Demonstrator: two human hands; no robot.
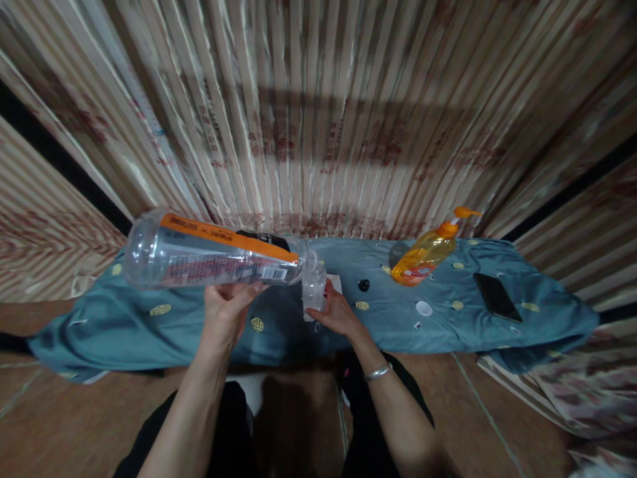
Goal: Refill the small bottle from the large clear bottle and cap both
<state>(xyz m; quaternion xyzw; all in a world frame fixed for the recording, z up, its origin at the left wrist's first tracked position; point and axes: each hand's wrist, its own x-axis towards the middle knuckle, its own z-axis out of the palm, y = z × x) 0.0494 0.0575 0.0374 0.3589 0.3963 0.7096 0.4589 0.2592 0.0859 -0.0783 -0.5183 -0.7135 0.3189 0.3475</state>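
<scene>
My left hand [229, 309] grips a large clear plastic bottle [219, 255] with an orange and black label from below. The bottle lies nearly level, its mouth pointing right at the top of a small clear container [313, 289]. My right hand [338, 311] is wrapped round that small container, which stands upright above a pale card or sheet [335, 284]. Whether any liquid passes between the two cannot be made out. To the right, an orange pump bottle [423, 259] holds yellow-orange liquid.
A teal patterned cloth [283, 335] covers the narrow table. On it lie a dark phone [496, 297] at the right, a small black cap-like object [363, 285] and a white oval spot [424, 308]. A striped curtain [323, 133] hangs close behind.
</scene>
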